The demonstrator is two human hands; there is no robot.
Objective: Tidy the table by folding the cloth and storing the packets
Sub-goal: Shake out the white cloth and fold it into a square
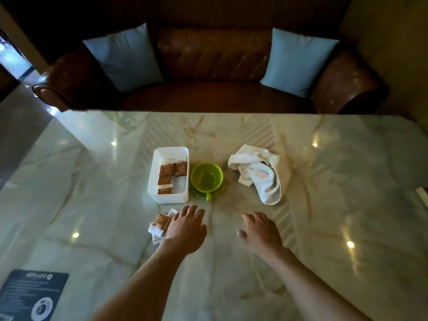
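From the head view, the brown packets (pixel 167 176) carry a pale dotted pattern and a light strip of print too small to read. Several lie inside the white tray (pixel 154 167) on the marble table (pixel 324 216). A few more loose packets (pixel 161 220) sit in a small heap just in front of the tray, brown ones mixed with white ones. At the table's near left corner lies a dark blue card (pixel 32 295) with white lettering and a round picture; the lines of text are blurred beyond reading.

The left hand (pixel 186 230) lies palm down over the right side of the loose heap, its fingers (pixel 192 210) straight and slightly fanned, its outer edge touching the packets without curling round them. The right hand (pixel 261 232) hangs low over bare marble, fingers loosely bent, thumb out to the side, holding nothing.

The white cloth (pixel 260 172) lies crumpled and unfolded, well beyond the right hand. Between the cloth and the tray stands a green cup (pixel 206 176) on a green saucer (pixel 196 193), just beside the tray.

Behind the table is a brown leather sofa (pixel 213 56) with two light blue cushions (pixel 126 57).
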